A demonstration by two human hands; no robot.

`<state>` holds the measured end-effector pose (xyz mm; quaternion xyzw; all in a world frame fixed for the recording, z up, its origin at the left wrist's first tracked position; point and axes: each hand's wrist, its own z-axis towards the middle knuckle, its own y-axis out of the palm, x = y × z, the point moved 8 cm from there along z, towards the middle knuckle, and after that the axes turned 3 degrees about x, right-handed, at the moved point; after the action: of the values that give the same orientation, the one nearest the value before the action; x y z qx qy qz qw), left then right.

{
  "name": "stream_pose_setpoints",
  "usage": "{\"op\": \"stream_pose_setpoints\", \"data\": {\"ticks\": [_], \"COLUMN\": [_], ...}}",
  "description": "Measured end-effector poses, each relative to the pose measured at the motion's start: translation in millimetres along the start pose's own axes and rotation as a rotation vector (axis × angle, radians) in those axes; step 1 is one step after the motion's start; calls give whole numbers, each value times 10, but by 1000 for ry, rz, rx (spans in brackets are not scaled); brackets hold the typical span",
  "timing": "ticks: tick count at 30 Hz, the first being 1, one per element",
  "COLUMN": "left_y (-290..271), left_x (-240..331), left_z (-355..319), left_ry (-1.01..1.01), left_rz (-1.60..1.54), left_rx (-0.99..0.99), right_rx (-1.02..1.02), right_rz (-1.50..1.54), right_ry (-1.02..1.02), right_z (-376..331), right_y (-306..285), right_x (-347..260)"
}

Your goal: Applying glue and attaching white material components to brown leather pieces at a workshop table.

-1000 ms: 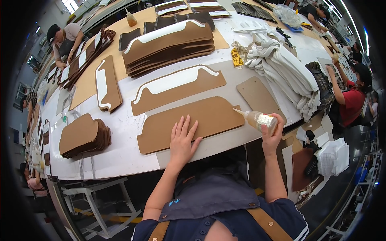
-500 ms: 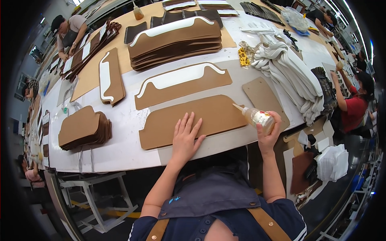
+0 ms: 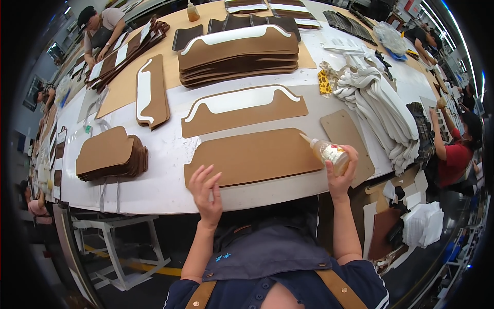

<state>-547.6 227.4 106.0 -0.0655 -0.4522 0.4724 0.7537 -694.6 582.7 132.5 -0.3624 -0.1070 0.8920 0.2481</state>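
— Glue bottle [image 3: 329,153], where did it sit?
— In the right hand [image 3: 341,172], fingers closed round its clear, rounded body. Its long axis lay tilted, the tapered nozzle aimed up-left at the right end of the brown panel [image 3: 254,157].
— And the left hand [image 3: 207,193]?
— Loosely open, fingers curled, holding nothing, at the panel's near edge by its left end. Whether it touched, I could not tell.
— What was the panel like?
— Flat, matte, like board or leather, a long rounded strip running left to right along the near rim of the white surface [image 3: 154,185].
— Room around it?
— A bare white strip lay to its left, a small brown board [image 3: 347,139] just right. Beyond lay a notched brown piece with a white inlay [image 3: 244,109], then a tall pile of the same [image 3: 239,54]. A low brown stack [image 3: 110,153] sat well left, folded white strips [image 3: 381,108] far right.
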Motion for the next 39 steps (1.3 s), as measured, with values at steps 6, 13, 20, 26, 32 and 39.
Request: {"op": "stream_pose_setpoints", "data": {"ticks": [6, 13, 20, 26, 32, 39], "left_y": [-692, -727, -715, -713, -717, -730], "left_x": [-540, -725, -716, -705, -709, -726], "left_z": [-84, -140, -130, -128, -123, -125], "left_ry": [-112, -186, -186, -191, -181, -194], "left_rz": [219, 257, 239, 229, 241, 220], "left_rx": [254, 285, 288, 296, 292, 301], "right_rx": [-10, -11, -27, -46, -71, -122], "right_rz": [1, 2, 23, 55, 113, 146], "right_ry": [-23, -23, -30, -47, -52, -105], "right_z": [62, 58, 55, 45, -14, -6], "right_y": [82, 176, 318, 474, 673, 914], "right_x": [-52, -63, -152, -283, -362, -620]}}
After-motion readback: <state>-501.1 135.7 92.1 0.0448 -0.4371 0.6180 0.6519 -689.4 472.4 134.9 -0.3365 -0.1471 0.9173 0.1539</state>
